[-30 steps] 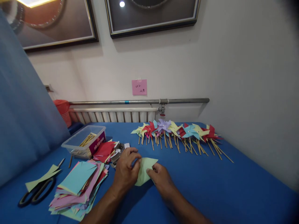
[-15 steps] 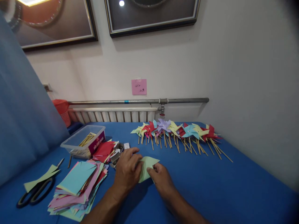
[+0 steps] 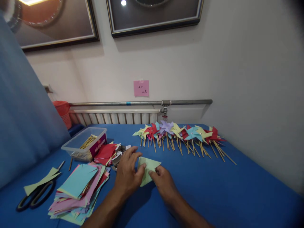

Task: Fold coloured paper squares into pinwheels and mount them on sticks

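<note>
A pale green piece of paper (image 3: 149, 164), with a pointed corner to the right, is held just over the blue table. My right hand (image 3: 163, 182) pinches its lower right edge between thumb and fingers. At the paper's left side is my left hand (image 3: 128, 172), its fingers spread and its thumb lying over the sheet. Whatever is behind the paper stays hidden. Left of my left forearm lies a stack of coloured paper sheets (image 3: 78, 182). Just behind my left hand sits a small box of metal pins (image 3: 122, 149), partly covered.
A clear plastic tub (image 3: 83, 144) holds wooden sticks. Scissors (image 3: 42, 193) lie at far left with a green paper piece (image 3: 44, 180) across them. Red paper pieces (image 3: 106, 154) lie beside the tub. Several paper pinwheels (image 3: 166, 127) on sticks line the table's back.
My left hand's fingers have spread and lifted from the green paper's left edge, showing more of the sheet. My right hand keeps its pinch, barely moved.
</note>
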Motion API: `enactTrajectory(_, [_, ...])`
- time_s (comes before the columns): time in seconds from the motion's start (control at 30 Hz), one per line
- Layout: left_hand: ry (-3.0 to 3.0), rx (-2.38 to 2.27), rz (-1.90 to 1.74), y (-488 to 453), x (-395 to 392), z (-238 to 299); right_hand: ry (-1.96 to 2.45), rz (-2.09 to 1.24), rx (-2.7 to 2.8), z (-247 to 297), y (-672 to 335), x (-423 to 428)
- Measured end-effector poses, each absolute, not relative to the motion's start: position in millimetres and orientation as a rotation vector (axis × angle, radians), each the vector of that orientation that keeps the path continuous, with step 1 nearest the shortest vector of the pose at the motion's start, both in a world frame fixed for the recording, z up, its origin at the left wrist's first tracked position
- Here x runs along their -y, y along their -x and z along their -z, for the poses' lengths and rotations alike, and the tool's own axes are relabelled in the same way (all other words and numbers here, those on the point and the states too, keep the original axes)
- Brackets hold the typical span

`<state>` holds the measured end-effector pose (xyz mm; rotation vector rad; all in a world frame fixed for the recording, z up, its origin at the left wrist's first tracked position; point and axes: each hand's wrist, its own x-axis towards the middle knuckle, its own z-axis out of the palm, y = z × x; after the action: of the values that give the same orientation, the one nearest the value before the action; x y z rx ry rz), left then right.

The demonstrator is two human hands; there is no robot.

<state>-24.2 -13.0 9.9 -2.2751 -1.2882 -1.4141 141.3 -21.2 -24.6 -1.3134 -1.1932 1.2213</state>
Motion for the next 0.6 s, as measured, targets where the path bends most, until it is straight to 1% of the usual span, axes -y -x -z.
enactTrajectory(0.2, [2.335, 1.534, 1.427, 24, 8, -5, 1.264, -1.250, 1.225, 19, -138, 27])
enactTrajectory(0.3, [2.363, 1.574, 1.468, 23, 7, -5, 1.279, -1.230, 1.251, 22, -139, 26])
enactTrajectory(0.5, [2.390, 1.374, 1.530, 23, 10, -9, 1.298, -1.171, 1.305, 34, -139, 24])
enactTrajectory(0.6, [2.366, 1.247, 1.505, 22, 13, -11, 1.282, -1.170, 1.318, 35, -139, 24])
